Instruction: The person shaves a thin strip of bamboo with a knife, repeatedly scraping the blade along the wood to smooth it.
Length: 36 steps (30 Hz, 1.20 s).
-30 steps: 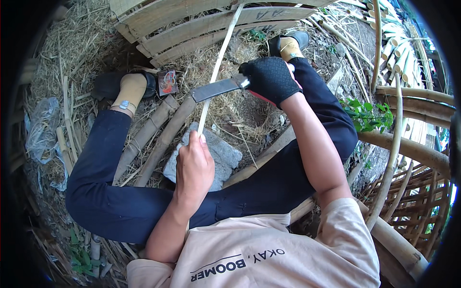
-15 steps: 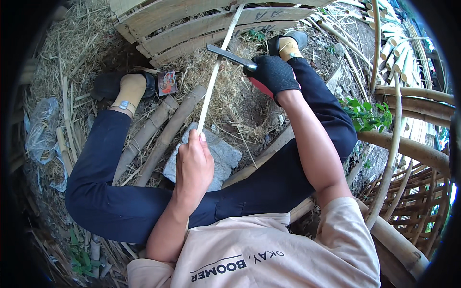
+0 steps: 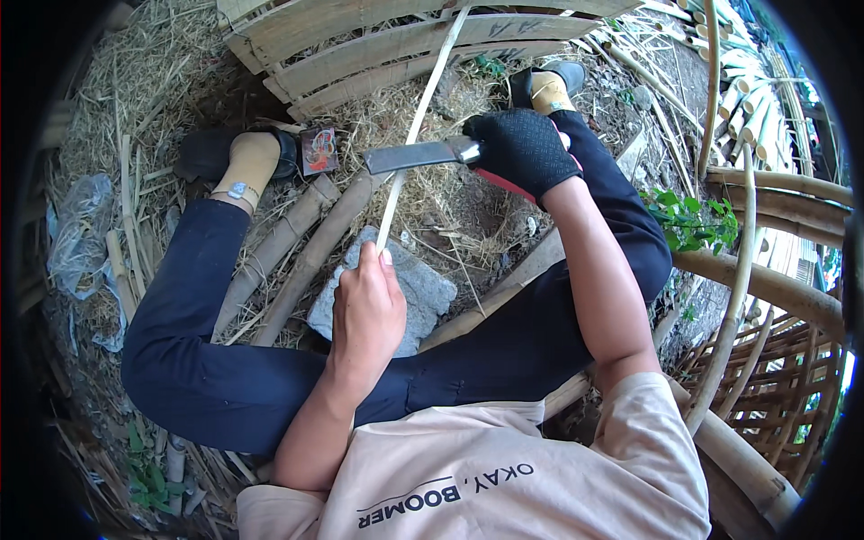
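Note:
My bare left hand (image 3: pixel 367 310) is closed round the near end of a long, pale bamboo strip (image 3: pixel 430 94), which slants up and away toward the slatted wooden crate. In a black and red glove, my right hand (image 3: pixel 525 155) grips a knife (image 3: pixel 409 157) by its handle. The broad, square-ended blade lies across the strip, its flat face showing, a little beyond my left hand. Whether the edge bites into the strip I cannot tell. Beneath my left hand sits a grey stone block (image 3: pixel 423 292).
A slatted wooden crate (image 3: pixel 351 45) stands at the far side. Bamboo poles (image 3: pixel 310 256) lie by my left leg, near a small printed packet (image 3: pixel 319 150) and a crumpled plastic bag (image 3: pixel 83 234). To the right are a woven bamboo basket (image 3: pixel 774 387), bamboo rails (image 3: pixel 765 286) and stacked cut bamboo (image 3: pixel 751 117).
The knife has come nearer along the strip toward my left hand, and its blade has turned to show more of its flat face. My left hand keeps its hold, almost still.

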Tool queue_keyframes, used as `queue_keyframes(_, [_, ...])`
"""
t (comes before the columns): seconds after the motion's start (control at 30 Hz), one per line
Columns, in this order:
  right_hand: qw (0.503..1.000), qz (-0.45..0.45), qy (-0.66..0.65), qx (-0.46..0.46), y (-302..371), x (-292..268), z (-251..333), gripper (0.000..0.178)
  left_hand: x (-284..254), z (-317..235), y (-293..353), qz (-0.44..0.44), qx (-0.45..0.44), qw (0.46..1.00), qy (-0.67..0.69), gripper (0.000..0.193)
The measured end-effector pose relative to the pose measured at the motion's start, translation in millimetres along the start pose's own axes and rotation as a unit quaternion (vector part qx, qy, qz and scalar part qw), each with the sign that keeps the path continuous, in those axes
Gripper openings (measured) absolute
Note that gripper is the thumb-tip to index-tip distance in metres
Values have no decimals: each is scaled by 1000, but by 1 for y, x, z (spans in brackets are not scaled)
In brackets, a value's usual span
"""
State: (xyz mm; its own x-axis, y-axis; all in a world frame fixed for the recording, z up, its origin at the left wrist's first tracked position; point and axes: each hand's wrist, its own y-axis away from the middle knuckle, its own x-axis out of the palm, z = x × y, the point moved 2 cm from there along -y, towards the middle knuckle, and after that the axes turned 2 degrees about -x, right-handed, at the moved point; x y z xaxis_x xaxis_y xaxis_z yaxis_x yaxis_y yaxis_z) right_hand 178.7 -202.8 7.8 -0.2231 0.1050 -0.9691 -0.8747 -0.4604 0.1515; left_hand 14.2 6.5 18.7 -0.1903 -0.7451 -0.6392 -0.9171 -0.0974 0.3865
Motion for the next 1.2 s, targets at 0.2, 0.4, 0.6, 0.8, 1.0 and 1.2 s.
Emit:
queue_keyframes(0.2, [999,3,-21,28,5,-15,12,32,-4,5,-3,2,-5,1000,25,30])
queue_keyframes(0.4, [996,58,-23,-60,18,-6,31,23,-1,14,-6,-41,16,999,24,31])
queue_keyframes(0.6, [993,87,-57,-60,10,10,59,22,-5,10,-6,-36,0,999,27,32])
queue_keyframes(0.8, [997,35,-72,16,-4,13,25,23,-2,7,-8,-25,0,999,44,32])
queue_keyframes(1.0, [996,72,-16,-46,0,8,39,21,-3,7,-8,11,-38,999,26,33])
queue_keyframes(1.2, [998,52,-24,-30,0,10,38,16,-5,3,-6,6,-47,999,20,36])
